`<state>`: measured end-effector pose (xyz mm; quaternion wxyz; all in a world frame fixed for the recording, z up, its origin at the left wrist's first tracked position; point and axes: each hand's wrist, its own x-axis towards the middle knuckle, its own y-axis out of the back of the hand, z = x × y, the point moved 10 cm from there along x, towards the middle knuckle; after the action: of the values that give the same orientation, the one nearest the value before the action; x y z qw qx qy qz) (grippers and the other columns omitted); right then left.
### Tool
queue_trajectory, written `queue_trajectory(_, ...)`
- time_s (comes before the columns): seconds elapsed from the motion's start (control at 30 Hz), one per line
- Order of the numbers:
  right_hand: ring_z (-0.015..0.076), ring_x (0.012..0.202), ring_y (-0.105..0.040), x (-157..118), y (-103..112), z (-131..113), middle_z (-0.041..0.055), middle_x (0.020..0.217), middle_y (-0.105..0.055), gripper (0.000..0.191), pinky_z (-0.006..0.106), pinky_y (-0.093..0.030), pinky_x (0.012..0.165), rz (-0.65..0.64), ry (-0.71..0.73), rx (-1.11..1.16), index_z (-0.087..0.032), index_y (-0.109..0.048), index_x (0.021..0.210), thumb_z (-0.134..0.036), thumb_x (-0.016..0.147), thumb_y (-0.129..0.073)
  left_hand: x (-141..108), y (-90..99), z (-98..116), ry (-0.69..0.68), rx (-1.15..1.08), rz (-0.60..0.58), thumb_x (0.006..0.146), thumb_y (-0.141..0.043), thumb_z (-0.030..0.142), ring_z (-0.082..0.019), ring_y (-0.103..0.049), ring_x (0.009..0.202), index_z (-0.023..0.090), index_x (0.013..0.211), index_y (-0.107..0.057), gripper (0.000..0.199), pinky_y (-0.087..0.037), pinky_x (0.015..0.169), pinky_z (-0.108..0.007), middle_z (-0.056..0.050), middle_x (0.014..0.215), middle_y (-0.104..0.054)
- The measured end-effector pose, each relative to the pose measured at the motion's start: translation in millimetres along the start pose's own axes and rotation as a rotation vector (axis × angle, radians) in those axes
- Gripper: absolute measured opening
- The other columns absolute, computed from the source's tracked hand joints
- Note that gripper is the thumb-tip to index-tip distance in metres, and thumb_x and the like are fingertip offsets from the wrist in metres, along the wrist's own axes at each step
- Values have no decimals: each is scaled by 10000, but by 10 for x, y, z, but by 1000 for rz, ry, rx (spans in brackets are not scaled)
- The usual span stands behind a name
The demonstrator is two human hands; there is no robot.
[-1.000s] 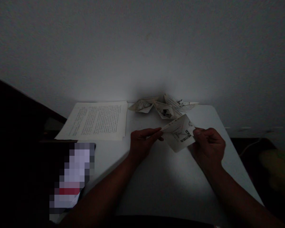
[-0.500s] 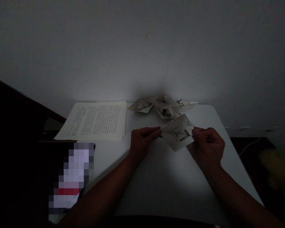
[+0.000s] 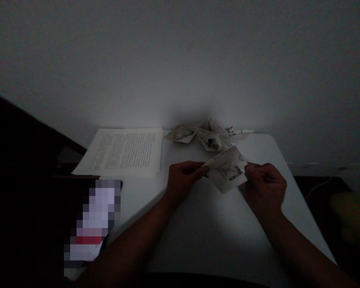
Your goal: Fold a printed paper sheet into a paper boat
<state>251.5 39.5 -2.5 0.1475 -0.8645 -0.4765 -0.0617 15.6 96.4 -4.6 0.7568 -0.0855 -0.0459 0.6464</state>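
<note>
A folded sheet of printed paper (image 3: 226,172), diamond-shaped with dark characters on its face, is held up above the table between both hands. My left hand (image 3: 184,180) pinches its left corner between thumb and fingers. At the opposite corner, my right hand (image 3: 265,184) grips the paper with thumb and curled fingers. Just behind it lie three folded paper boats: one on the left (image 3: 183,134), one in the middle (image 3: 211,141) and one on the right (image 3: 232,132). The undersides of the fingers are hidden.
A stack of printed sheets (image 3: 123,152) lies at the table's back left. Nearer me, a lit phone-like screen with a blurred display (image 3: 91,222) rests at the left edge. The white table (image 3: 198,240) meets a grey wall (image 3: 180,60). A yellowish object (image 3: 354,216) is beyond the right edge.
The whole view has shifted slightly, moving things a little to the right. Both hands keep hold of the folded paper, whose tilt has changed a little.
</note>
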Motion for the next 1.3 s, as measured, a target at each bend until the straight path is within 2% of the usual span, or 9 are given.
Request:
queue_trajectory(0.3, 125, 608, -635, -2, -24, -32, 17, 748, -723, 227, 264, -491, 568, -6, -2, 0, -180, -580, 610, -246, 707, -774, 13, 11, -16, -4, -22, -1, 668, -784, 263, -136, -689, 613, 176, 732, -771, 109, -575, 646, -244, -38, 682, -751)
queue_trajectory(0.53, 127, 599, -633, -19, 0, -28, 22, 740, -728, 210, 261, -489, 559, 18, 20, -34, -181, -588, 634, -246, 703, -775, 21, 13, -47, -4, -23, -7, 652, -788, 250, -144, -693, 635, 173, 742, -768, 120, -577, 665, -264, -43, 706, -756)
queue_trajectory(0.8, 121, 586, -629, -5, 10, -27, 18, 737, -728, 228, 247, -477, 542, 17, 11, -49, -178, -585, 616, -255, 696, -785, 12, 13, 30, -34, 74, -28, 665, -783, 290, -154, -695, 670, 148, 784, -749, 188, -565, 677, -268, -57, 746, -757)
queue_trajectory(1.0, 142, 588, -673, -49, -157, -166, 40, 752, -752, 209, 235, -513, 502, -93, 56, -154, -183, -601, 598, -240, 712, -766, -26, -128, -47, 29, 105, -177, 732, -736, 402, -165, -705, 740, 147, 897, -744, 303, -552, 683, -251, -77, 868, -764)
queue_trajectory(1.13, 153, 600, -693, -122, -370, -262, 50, 751, -758, 185, 241, -548, 509, -259, 118, -211, -188, -614, 598, -204, 737, -735, -53, -197, -42, 23, 116, -212, 754, -719, 400, -177, -705, 800, 151, 993, -719, 345, -551, 702, -257, -81, 957, -755)
queue_trajectory(1.3, 154, 626, -705, -185, -480, -266, 50, 782, -766, 140, 246, -570, 539, -384, 180, -288, -197, -633, 643, -178, 738, -734, -38, -194, 52, -68, 251, -174, 812, -646, 407, -141, -673, 698, 144, 890, -720, 284, -521, 630, -223, -48, 810, -746)
